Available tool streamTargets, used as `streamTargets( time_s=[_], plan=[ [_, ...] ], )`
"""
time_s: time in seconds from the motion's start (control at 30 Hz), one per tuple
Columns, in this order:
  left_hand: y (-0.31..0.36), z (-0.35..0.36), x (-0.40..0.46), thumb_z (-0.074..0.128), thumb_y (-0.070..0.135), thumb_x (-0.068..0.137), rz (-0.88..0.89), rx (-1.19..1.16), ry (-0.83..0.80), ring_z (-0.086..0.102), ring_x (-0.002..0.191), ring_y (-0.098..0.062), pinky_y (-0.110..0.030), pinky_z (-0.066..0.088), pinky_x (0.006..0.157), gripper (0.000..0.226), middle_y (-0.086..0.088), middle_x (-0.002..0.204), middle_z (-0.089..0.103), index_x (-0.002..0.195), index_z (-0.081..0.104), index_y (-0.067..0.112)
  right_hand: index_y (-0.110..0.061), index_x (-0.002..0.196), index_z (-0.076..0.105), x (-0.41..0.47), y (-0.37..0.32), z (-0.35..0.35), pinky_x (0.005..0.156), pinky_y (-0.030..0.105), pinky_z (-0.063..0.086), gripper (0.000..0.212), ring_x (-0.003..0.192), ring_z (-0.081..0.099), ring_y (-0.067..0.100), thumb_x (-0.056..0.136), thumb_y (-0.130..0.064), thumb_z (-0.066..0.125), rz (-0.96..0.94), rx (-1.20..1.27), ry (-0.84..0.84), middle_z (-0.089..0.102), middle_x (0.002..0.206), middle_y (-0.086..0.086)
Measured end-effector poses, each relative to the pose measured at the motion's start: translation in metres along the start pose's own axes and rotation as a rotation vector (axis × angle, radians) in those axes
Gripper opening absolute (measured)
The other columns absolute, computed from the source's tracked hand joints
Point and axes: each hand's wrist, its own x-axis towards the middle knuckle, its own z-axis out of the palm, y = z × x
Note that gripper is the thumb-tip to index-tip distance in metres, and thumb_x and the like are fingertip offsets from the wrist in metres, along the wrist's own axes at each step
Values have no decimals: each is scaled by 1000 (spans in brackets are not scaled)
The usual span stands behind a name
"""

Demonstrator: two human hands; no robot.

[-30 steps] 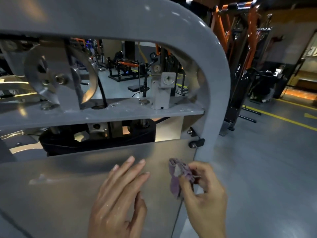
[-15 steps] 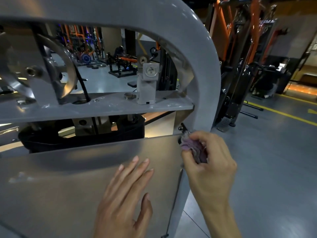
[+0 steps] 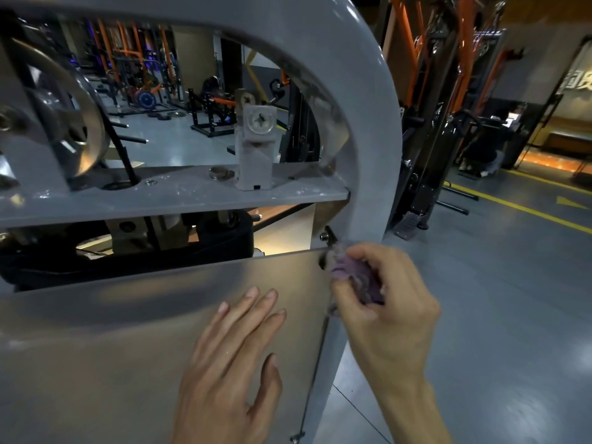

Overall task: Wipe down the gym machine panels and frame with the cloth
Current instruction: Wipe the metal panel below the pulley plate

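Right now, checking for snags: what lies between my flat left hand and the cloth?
In the head view, only bare metal panel separates the left hand from the purple cloth, which the right hand grips.

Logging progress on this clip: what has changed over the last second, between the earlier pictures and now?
The right hand, gripping the purple cloth, moved up from the lower panel edge to the panel's top right corner by the black bracket, where the cloth now presses. The left hand stayed flat on the metal panel, fingers straight. The cloth was never let go.
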Motion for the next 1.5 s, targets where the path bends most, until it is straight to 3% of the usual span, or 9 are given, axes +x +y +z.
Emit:
streamTargets(
  time_s=[0.27,0.4,0.53,0.7,0.8,0.97,1.07,1.27,1.5],
  plan=[
    [-1,2,0,55,18,89,-1,-6,12,48,144,-19,-41,35,120,40,0,145,61,125,71,11,-18,94,70,-5,-20,15,76,8,42,19,80,58,5,77,-10,70,-25,61,-50,62,93,-13],
    [-2,3,0,55,18,89,6,3,11,48,144,-19,-40,33,121,40,-1,144,62,125,71,11,-24,97,66,-3,-9,5,67,20,49,25,74,61,7,78,-11,74,99,20,54,65,86,-12],
    [-2,4,0,54,19,89,-6,13,15,47,144,-18,-39,34,121,41,-1,142,62,124,72,10,-22,95,68,-21,-25,20,76,4,41,22,80,55,-6,79,-10,75,7,71,-133,63,94,-16],
    [-3,2,2,54,18,88,8,11,-5,48,143,-19,-36,31,122,37,1,141,63,119,75,11,-34,89,67,-30,0,-9,60,10,47,36,64,62,1,78,-4,83,413,297,5,69,79,-12],
    [-2,1,2,54,18,88,4,6,-2,49,143,-19,-36,31,122,37,0,140,63,118,75,11,-37,90,66,-15,7,-21,65,14,51,39,71,65,8,83,-3,83,464,397,146,71,83,-8],
    [-2,2,3,54,18,88,1,3,1,48,144,-18,-35,31,122,37,1,141,63,119,74,12,-41,98,63,3,1,-10,69,23,55,40,82,69,17,86,-8,81,309,333,27,70,92,-10],
    [-2,1,3,54,17,89,3,3,2,48,144,-18,-35,31,122,36,1,141,63,118,75,12,-28,101,63,-13,7,0,70,27,54,30,84,65,16,79,-9,70,191,204,-8,64,94,-8],
    [-3,1,2,54,18,89,12,5,1,48,143,-18,-36,32,121,36,1,141,63,118,75,12,-34,95,60,-33,8,7,62,32,52,45,75,63,15,69,1,68,263,186,39,63,85,-10],
    [-3,0,3,54,18,89,12,8,-10,46,145,-17,-36,32,122,36,2,142,62,118,75,12,-21,92,61,-29,10,13,65,14,44,31,76,57,8,69,0,66,192,139,41,57,83,-7]
  ],
)
